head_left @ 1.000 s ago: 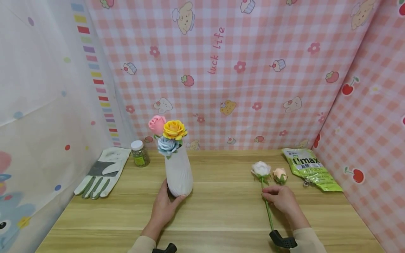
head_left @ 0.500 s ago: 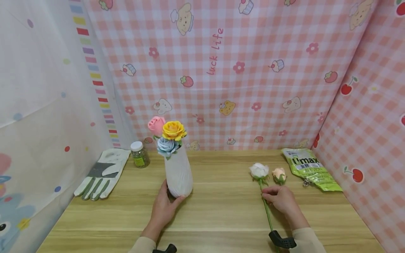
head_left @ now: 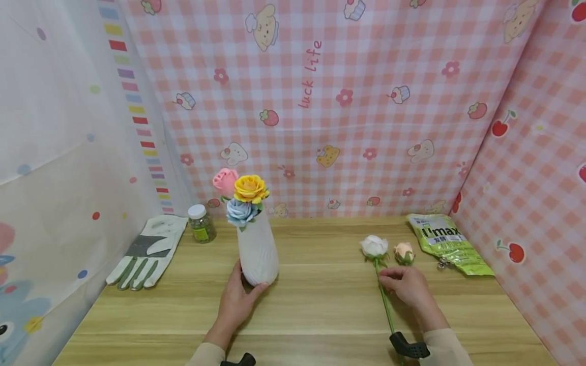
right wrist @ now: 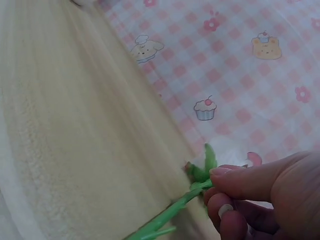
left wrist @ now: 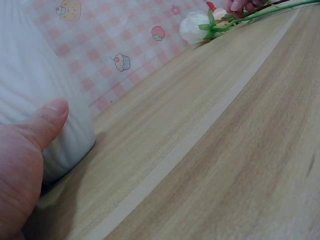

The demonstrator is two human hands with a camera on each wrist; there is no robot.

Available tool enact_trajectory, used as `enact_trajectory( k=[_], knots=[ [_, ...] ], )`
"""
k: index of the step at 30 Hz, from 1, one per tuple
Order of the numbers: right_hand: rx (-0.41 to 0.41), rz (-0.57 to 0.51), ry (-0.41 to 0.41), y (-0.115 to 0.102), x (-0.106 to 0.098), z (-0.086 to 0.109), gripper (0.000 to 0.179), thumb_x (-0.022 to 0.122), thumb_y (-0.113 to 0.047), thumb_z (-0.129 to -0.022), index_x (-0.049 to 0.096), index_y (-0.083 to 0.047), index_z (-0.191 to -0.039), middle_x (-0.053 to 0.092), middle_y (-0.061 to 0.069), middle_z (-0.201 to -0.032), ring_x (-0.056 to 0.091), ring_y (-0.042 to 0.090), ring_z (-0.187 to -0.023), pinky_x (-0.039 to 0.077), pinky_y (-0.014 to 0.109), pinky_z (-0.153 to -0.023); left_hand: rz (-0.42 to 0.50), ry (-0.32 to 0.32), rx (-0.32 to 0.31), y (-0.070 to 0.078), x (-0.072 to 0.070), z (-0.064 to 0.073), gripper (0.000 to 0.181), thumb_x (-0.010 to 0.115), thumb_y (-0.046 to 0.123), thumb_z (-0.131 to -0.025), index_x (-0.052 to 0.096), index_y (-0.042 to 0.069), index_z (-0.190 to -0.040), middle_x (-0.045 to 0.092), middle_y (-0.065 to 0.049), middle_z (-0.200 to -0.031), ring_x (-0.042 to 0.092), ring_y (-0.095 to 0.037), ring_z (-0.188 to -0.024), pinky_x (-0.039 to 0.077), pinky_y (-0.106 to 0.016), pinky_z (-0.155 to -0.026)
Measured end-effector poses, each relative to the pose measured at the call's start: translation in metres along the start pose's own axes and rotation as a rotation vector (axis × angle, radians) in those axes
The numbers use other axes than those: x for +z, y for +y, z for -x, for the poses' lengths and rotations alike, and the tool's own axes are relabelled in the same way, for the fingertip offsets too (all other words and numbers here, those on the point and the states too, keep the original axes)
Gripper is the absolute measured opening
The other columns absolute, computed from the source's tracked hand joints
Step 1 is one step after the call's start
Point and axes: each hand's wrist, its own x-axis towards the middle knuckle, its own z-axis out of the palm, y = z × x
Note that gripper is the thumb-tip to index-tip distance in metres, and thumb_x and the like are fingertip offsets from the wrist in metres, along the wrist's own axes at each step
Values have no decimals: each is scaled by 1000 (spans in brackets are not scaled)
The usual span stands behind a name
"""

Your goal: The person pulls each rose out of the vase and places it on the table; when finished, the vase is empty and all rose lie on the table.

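My left hand [head_left: 237, 301] grips the lower part of a white ribbed vase [head_left: 258, 249], its thumb lying across the front in the left wrist view. The vase leans slightly on the wooden table. Pink [head_left: 225, 181], yellow [head_left: 251, 188] and blue [head_left: 241, 211] roses stand in its mouth. Over on the right, my right hand [head_left: 409, 288] pinches the green stem [right wrist: 167, 215] of a white rose [head_left: 374, 246] between thumb and fingers, just below the bloom. A peach rose [head_left: 404, 252] lies beside that bloom; its stem is mostly hidden behind my hand.
A white and grey work glove [head_left: 148, 251] and a small jar with a white lid [head_left: 201, 223] are at the back left. A green Umax pouch [head_left: 450, 244] lies at the back right, with a small metallic item [head_left: 442, 264] by it. Patterned cloth walls enclose the table.
The white rose's bloom has shifted slightly left and toward me relative to the peach rose. My left hand keeps its hold on the vase.
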Motion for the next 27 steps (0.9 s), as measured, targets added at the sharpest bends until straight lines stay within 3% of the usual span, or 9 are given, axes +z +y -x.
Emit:
enact_trajectory(
  k=[7, 13, 20, 27],
  knots=[
    [-57, 14, 26, -19, -11, 5, 22, 70, -16, -89, 72, 0, -105, 69, 8, -91, 59, 14, -75, 48, 26, -60, -36, 14, -5, -1, 1, -1, 97, 75, 46, -80, 24, 1, -149, 42, -22, -144, 41, -34, -131, 36, -51, -104],
    [-121, -38, 12, -46, -13, 8, 29, 70, -25, -90, 71, -3, -108, 68, 6, -88, 60, 16, -76, 48, 29, -61, -38, 12, -24, -1, 2, 0, 98, 74, 49, -80, 24, 2, -150, 44, -22, -142, 43, -33, -130, 37, -50, -104],
    [-181, -168, -82, -95, -9, 12, 33, 70, -29, -90, 70, -5, -112, 69, 7, -98, 61, 20, -84, 52, 34, -71, -37, 9, -29, 0, 2, 1, 98, 75, 48, -80, 24, 2, -150, 45, -21, -141, 44, -32, -129, 37, -49, -103],
    [-252, -277, -190, -158, 5, 6, 32, 70, -36, -88, 72, -13, -111, 68, 9, -98, 60, 27, -86, 49, 34, -68, -40, 4, -26, 1, 0, 0, 98, 73, 51, -80, 24, 3, -150, 46, -21, -140, 45, -32, -128, 37, -50, -103]
  ],
)
